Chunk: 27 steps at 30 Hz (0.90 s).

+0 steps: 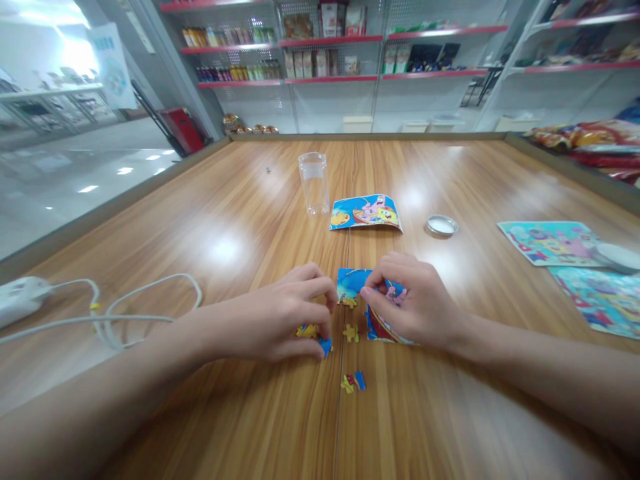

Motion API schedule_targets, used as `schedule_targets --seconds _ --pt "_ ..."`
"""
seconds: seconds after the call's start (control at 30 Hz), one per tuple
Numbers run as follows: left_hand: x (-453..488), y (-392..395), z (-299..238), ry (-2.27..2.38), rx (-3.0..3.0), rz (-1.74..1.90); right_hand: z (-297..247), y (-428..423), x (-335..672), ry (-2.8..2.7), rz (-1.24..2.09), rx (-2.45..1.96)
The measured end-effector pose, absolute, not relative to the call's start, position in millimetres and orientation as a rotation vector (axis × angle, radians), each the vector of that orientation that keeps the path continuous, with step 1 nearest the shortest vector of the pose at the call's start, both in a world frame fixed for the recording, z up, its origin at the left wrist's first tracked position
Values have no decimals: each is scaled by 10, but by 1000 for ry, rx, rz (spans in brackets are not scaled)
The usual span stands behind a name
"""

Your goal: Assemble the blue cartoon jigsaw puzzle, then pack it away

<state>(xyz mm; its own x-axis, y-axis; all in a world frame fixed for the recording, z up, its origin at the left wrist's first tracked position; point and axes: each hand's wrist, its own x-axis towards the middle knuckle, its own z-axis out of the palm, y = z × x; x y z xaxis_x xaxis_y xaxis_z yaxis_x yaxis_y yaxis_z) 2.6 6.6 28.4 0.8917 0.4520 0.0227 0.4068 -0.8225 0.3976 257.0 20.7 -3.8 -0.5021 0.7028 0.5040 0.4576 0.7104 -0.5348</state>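
Observation:
A partly joined jigsaw puzzle [386, 328] with blue, pink and dark red parts lies on the table in front of me. My right hand [417, 300] rests over it, thumb and forefinger pinched together at its left part; what lies between the fingertips is hidden. My left hand [300, 310] is curved with its fingers apart over loose puzzle pieces, among them a blue piece [326, 347] by the thumb and a yellow piece [307, 331] partly covered. Between the hands lies a small yellow piece [351, 333]. Nearer to me is a yellow, red and blue piece [354, 382].
Beyond the puzzle lie a curled cartoon picture card [367, 213], a clear plastic cup [314, 183] and a round lid [441, 225]. Cartoon sheets [550, 243] with a white disc [620, 257] are at right. A white cable [150, 279] and power strip [23, 300] lie left.

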Motion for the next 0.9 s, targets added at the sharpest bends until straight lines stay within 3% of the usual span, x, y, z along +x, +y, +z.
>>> schedule_targets --seconds 0.23,0.4,0.53,0.67,0.9 --pt "55 53 240 634 2553 237 -23 193 2569 -2169 443 -880" --pt "177 36 49 832 2475 660 -25 141 2509 -2296 602 -738" --pt "228 76 -46 957 2484 850 -72 202 2523 -2203 572 -898" --pt "175 148 -50 879 2672 769 -102 290 2576 -2156 543 -1105" --pt "134 158 -46 822 2747 544 -94 294 2556 -2238 522 -1094"
